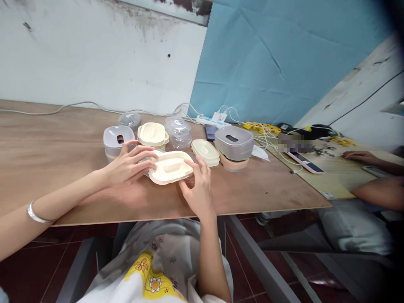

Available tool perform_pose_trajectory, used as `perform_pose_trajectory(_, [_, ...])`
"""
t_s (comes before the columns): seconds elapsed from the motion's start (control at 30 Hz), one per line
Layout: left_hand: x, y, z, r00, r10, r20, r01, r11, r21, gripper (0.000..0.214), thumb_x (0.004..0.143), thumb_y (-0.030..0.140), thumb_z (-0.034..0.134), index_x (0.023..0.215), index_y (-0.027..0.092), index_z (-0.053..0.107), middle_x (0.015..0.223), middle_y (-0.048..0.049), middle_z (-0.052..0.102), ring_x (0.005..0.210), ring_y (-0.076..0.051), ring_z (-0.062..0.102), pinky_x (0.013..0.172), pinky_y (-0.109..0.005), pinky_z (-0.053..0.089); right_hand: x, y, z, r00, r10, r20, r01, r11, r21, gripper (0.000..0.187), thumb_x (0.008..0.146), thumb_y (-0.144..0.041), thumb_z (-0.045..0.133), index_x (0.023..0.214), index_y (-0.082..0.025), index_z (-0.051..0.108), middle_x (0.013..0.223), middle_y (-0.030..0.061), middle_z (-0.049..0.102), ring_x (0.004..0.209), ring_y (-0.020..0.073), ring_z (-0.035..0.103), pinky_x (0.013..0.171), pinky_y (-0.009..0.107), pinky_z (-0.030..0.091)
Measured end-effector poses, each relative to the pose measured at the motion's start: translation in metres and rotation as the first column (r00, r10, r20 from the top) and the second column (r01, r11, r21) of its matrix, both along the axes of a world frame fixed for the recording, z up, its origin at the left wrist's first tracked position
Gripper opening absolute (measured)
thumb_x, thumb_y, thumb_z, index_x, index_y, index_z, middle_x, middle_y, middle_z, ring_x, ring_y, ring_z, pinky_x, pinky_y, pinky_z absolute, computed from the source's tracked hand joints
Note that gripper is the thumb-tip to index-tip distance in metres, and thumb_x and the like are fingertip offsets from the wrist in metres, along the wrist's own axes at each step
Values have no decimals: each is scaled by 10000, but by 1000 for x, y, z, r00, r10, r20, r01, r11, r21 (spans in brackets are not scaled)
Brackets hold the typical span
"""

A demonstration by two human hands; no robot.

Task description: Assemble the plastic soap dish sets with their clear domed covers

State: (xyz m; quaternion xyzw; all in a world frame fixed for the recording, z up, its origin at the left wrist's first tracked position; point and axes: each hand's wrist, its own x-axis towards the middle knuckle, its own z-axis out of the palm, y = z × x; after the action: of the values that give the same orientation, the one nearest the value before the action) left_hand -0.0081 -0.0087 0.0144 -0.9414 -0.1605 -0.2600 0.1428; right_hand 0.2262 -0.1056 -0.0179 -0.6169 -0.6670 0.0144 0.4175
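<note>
A cream plastic lid [171, 167] with a raised middle is tilted slightly over the front part of the table. My left hand [132, 165] grips its left edge, fingers bent over the rim. On the opposite edge, my right hand [199, 185] pinches the lid between thumb and fingers. Something clear shows under the lid, mostly hidden. Just behind are a stack of cream lids or boxes [152, 134] and clear round containers [178, 132]. A grey-lilac box [118, 138] stands beyond my left hand. More cream lids [205, 152] lie stacked beyond my right hand.
A larger grey-lilac box [234, 143] sits on a peach one [234, 163] to the right. Behind are a phone [211, 132], a white power strip [213, 122] and cables. At the neighbouring table, a co-worker's hand [360, 157] rests near a long flat device [305, 162].
</note>
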Motion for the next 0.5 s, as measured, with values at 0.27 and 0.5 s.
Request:
perform_pose_trajectory(0.27, [-10, 5, 13, 911, 381, 160, -382, 924, -21, 185, 914, 249, 438, 981, 213, 607, 1131, -80, 670, 1061, -255, 610, 985, -499, 324, 0, 0, 0, 975, 220, -32, -218, 974, 58, 408, 867, -235, 578, 1268, -224, 505, 1383, 90, 541, 1328, 229, 452, 1099, 448, 364])
perform_pose_trajectory(0.5, [-22, 26, 10, 739, 649, 184, -641, 760, -109, 275, 832, 468, 597, 842, 193, 587, 945, -111, 661, 907, -318, 602, 767, -486, 411, 1, 2, -2, 964, 255, -76, -248, 964, 99, 383, 865, -242, 614, 1238, -214, 534, 1354, 92, 570, 1258, 211, 517, 1059, 407, 428])
